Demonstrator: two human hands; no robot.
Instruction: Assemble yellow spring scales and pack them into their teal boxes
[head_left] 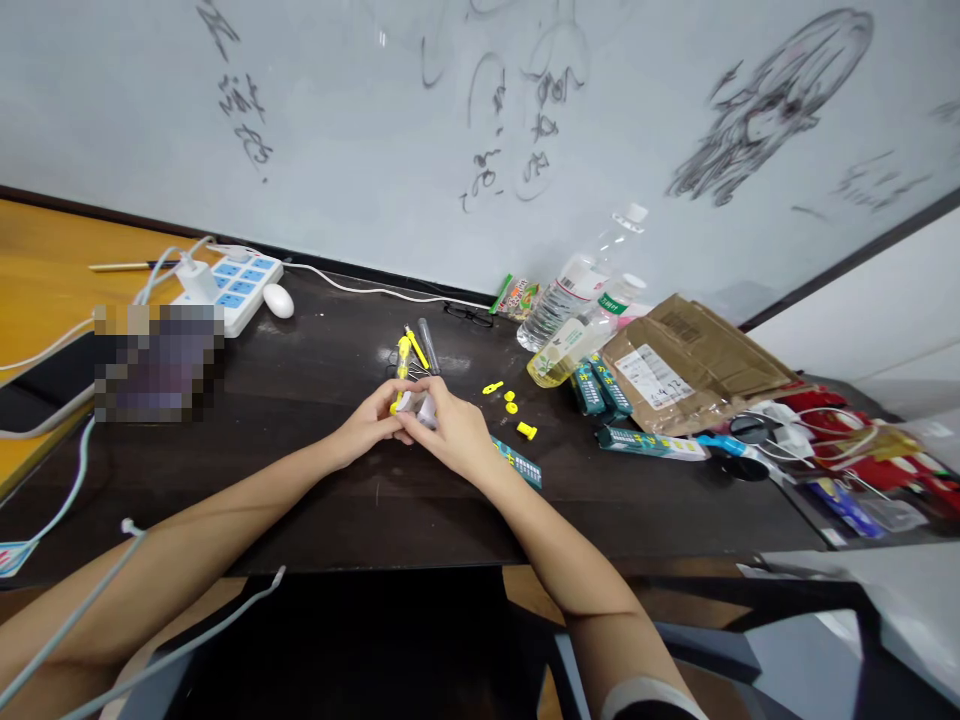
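Observation:
Both hands meet over the dark table, around a small pale, crumpled-looking piece [425,409] that may be paper or plastic. My left hand [375,420] has its fingers pressed to the left side of it. My right hand [452,425] closes on it from the right, thumb and fingers bent. Just beyond the fingertips lie a yellow tool-like part [403,360], a yellow stick [416,347] and a clear grey tube [428,345]. To the right are small yellow pieces [511,401] and a yellow plug [527,431]. A green box [517,462] is partly hidden behind my right forearm.
Two bottles [566,290] [577,340] stand at the back right, beside green boxes [600,388] and a brown package [675,365]. Glasses [469,315] lie near the whiteboard. At left are a power strip [244,285], a white mouse [278,300] and cables. Clutter fills the far right.

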